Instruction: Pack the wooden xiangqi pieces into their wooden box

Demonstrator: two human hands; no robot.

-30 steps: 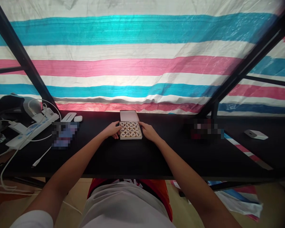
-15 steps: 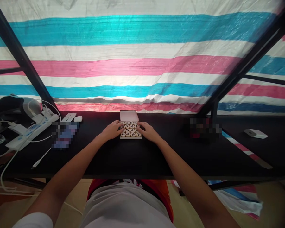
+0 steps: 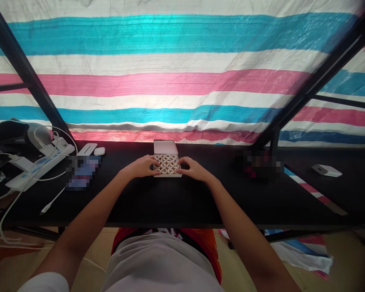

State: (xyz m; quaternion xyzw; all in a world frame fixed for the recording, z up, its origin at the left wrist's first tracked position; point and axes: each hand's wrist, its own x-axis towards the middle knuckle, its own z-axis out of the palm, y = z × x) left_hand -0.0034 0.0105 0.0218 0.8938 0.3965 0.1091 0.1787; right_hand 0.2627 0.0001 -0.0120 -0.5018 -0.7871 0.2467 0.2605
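A small white box (image 3: 168,176) sits on the black table, its lid (image 3: 165,147) folded back on the far side. Rows of round Chinese chess pieces (image 3: 169,166) with dark characters fill it. From the left, my left hand (image 3: 140,166) grips the box's side, fingers toward the far corner and thumb at the near left corner. On the opposite side my right hand (image 3: 195,168) holds the box in the same way, its thumb near the front right corner. Some pieces at the edges are partly covered by my fingers.
At left lie a white power strip (image 3: 41,166) with cables, a blurred phone-like object (image 3: 82,173), a small white case (image 3: 99,151) and a cable end (image 3: 45,209). A blurred dark object (image 3: 258,166) and a white charger (image 3: 326,170) are at right. Striped sheeting (image 3: 176,85) hangs behind.
Both thumbs have slid toward me, from over the pieces to the box's near corners. My wrists have moved slightly outward. The box stays in the same place.
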